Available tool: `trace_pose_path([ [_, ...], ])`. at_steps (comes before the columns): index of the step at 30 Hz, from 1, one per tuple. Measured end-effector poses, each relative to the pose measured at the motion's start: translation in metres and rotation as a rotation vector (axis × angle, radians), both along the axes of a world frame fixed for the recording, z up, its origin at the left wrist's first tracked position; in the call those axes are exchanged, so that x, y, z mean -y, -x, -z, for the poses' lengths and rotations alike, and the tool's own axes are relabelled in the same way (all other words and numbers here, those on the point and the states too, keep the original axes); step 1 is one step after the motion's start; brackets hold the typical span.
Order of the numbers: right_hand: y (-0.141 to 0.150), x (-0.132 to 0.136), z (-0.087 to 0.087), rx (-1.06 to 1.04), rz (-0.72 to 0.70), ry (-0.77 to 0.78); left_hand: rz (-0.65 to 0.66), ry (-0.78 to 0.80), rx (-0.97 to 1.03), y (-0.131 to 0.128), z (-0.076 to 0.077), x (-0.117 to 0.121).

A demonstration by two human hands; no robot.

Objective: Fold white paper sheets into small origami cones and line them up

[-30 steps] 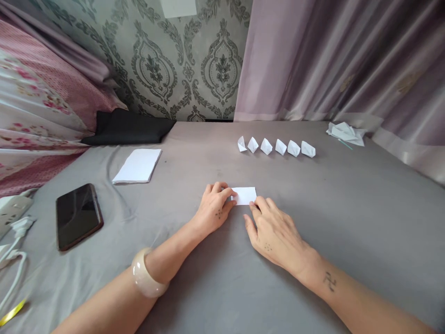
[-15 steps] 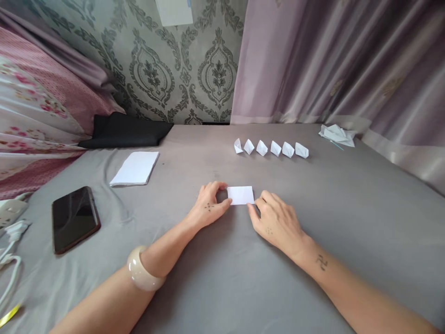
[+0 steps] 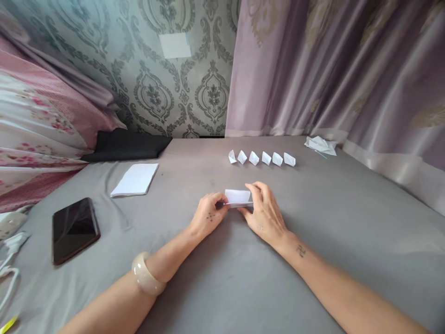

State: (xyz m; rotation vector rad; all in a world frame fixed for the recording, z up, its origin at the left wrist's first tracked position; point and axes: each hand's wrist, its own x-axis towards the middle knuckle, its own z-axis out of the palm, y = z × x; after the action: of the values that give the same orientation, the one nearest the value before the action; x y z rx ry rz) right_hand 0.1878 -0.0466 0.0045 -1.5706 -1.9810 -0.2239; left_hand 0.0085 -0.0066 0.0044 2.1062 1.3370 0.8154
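A small folded sheet of white paper (image 3: 237, 195) is held between my two hands, low over the grey cloth. Its layers stand partly apart, with a back flap raised behind a front edge. My left hand (image 3: 211, 208) pinches the paper's left end between thumb and fingers. At the right end, my right hand (image 3: 263, 207) grips it, thumb below the near edge and index finger up by the raised flap. Beyond them several small folded white paper shapes (image 3: 254, 158) stand in a row.
Left of my hands lie a stack of white paper (image 3: 135, 180) and a dark phone (image 3: 75, 230). A black cloth (image 3: 127, 144) rests at the back left, white papers (image 3: 320, 144) at the back right. A power strip with plugs (image 3: 12, 232) sits at the left edge.
The paper lay flat before; now it is lifted and its flap is spread up. My right hand has moved left and its fingers have risen. The view has tipped up slightly.
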Motion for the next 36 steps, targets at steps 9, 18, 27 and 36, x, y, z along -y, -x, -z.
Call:
trace_pose_path([
  [9,-0.002,0.000,-0.003,0.083,-0.214,-0.111,0.063,-0.379,-0.142,0.003,0.013,-0.001],
  [18,-0.010,-0.010,0.000,0.255,-0.268,-0.096,0.068,-0.357,-0.381,0.002,0.015,0.013],
  [27,-0.013,-0.004,0.000,0.186,-0.295,0.185,0.184,-0.349,-0.458,0.006,-0.001,0.015],
  [36,-0.006,-0.004,-0.005,-0.007,-0.179,0.282,0.026,-0.204,-0.173,0.003,0.008,0.011],
])
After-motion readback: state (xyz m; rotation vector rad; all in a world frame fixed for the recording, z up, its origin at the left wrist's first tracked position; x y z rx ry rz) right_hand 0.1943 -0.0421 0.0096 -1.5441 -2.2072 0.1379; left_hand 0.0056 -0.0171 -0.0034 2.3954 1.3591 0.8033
